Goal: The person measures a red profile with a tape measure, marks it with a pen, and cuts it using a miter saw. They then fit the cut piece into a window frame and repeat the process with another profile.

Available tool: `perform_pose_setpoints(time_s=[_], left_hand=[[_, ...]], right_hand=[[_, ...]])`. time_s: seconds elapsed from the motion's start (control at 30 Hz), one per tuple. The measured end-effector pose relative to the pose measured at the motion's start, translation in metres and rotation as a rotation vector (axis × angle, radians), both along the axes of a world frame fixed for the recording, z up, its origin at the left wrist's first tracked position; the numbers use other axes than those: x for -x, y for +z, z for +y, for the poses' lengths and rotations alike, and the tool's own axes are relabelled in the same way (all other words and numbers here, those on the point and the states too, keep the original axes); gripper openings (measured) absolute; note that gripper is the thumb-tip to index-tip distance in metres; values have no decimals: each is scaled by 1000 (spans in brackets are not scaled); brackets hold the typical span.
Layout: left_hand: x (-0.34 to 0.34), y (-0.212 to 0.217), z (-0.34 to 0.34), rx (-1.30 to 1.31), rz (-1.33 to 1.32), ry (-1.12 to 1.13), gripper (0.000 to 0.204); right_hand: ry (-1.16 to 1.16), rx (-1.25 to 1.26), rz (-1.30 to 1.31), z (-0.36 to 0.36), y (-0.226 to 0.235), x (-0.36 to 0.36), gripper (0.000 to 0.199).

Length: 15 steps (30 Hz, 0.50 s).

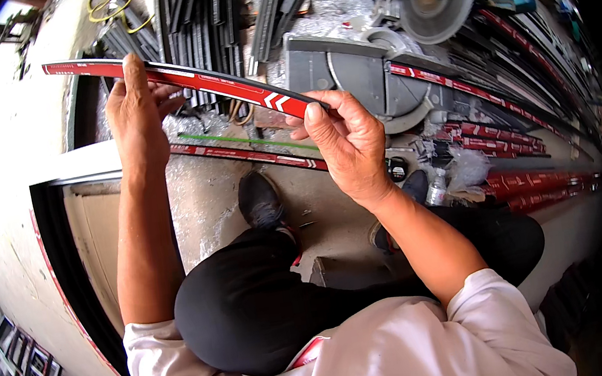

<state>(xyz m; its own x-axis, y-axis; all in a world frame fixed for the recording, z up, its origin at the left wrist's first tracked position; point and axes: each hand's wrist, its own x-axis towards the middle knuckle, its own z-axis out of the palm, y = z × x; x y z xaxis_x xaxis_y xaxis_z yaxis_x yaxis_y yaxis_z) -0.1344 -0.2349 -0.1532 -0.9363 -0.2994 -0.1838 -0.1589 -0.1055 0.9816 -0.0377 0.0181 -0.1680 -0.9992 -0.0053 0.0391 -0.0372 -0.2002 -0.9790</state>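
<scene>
A long, slim profile strip (pixel 219 86), faced in red film with white chevrons and dark along its upper edge, is held up in front of me, sloping down to the right. My left hand (pixel 136 118) grips it towards its far-left end, thumb across the red face and fingers behind. At the right end, my right hand (pixel 347 132) pinches it between thumb and fingers. Beyond that end is a mitre saw (pixel 346 68) with a grey base and a round blade (pixel 438 16). Another red strip (pixel 455 84) lies across the saw's base.
Bundles of dark profiles (pixel 201 34) lie at the far side. A red strip (pixel 251 156) and a thin green rod (pixel 249 140) lie on the floor below my hands. At right are a plastic bottle (pixel 436 187) and red-wrapped profiles (pixel 536 180). A dark-framed panel (pixel 98 237) stands left.
</scene>
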Motion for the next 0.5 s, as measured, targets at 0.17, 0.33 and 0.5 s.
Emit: perform_pose_setpoints(time_s=[0.17, 0.33, 0.5], left_hand=[[-1, -5, 38, 704, -5, -290, 45], [11, -22, 71, 1290, 422, -774, 55], [25, -51, 92, 1101, -116, -1359, 47]], right_hand=[[-108, 97, -169, 76, -26, -9, 26], [-106, 216, -337, 123, -62, -27, 23], [-113, 281, -444, 151, -91, -34, 26]])
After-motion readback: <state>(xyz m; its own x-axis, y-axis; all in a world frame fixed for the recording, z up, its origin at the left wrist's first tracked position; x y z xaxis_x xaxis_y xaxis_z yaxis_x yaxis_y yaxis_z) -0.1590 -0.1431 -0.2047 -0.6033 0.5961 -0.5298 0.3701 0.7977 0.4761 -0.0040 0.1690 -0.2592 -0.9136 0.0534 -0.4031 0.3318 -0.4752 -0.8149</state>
